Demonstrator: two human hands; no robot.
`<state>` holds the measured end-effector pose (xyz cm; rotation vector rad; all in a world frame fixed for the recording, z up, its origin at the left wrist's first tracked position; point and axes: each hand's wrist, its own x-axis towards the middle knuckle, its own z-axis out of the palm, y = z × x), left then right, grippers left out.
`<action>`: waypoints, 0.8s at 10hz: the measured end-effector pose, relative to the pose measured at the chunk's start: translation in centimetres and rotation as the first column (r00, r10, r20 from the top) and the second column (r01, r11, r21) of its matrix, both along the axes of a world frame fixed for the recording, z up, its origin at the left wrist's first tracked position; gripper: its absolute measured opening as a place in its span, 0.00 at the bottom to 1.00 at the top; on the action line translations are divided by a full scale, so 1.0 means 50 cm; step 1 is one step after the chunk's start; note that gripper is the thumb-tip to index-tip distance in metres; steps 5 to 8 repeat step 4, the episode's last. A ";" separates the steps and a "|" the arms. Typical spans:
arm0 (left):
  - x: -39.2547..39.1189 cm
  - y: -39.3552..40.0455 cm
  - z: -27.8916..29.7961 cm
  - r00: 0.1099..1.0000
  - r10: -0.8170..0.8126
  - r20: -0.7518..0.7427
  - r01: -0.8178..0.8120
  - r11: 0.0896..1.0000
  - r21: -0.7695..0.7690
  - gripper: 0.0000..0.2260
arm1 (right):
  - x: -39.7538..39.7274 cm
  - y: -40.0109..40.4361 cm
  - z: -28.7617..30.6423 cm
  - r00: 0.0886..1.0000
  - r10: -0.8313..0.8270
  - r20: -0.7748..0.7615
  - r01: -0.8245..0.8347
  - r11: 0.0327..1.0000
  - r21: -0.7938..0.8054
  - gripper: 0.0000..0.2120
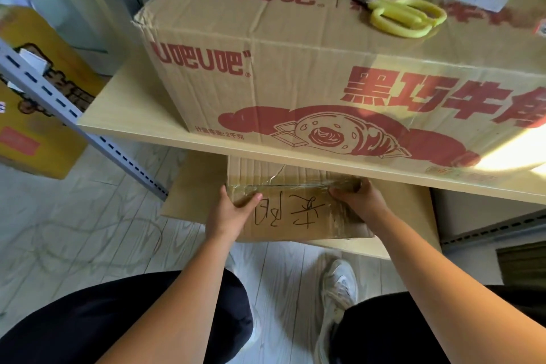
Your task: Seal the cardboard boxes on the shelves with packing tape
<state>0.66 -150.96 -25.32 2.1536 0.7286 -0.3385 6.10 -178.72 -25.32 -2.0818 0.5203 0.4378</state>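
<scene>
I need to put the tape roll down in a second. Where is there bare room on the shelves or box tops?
The upper shelf board is bare left of the large printed box. That box's top is free left of the yellow scissors. Crowded: the lower shelf, where both hands, left hand and right hand, grip the small taped box.

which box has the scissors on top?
The big red-printed box on the upper shelf; yellow-handled scissors lie on its top. The handwritten box below has none.
</scene>
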 end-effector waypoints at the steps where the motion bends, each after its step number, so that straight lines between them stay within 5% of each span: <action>1: 0.016 -0.006 -0.010 0.997 -0.083 0.006 0.082 0.991 0.103 0.48 | -0.008 0.003 -0.010 0.999 0.032 -0.029 -0.035 0.994 -0.107 0.39; 3: 0.036 -0.029 -0.007 0.968 -0.249 -0.019 0.248 0.954 0.169 0.48 | -0.039 -0.008 -0.017 0.995 0.011 -0.103 -0.028 0.985 -0.168 0.46; 4: 0.034 -0.045 0.007 0.959 -0.266 -0.099 0.283 0.884 0.371 0.45 | -0.042 -0.003 0.000 0.992 0.043 -0.116 -0.066 0.977 -0.205 0.44; 8: 0.034 -0.045 0.007 0.959 -0.266 -0.099 0.283 0.884 0.371 0.45 | -0.042 -0.003 0.000 0.992 0.043 -0.116 -0.066 0.977 -0.205 0.44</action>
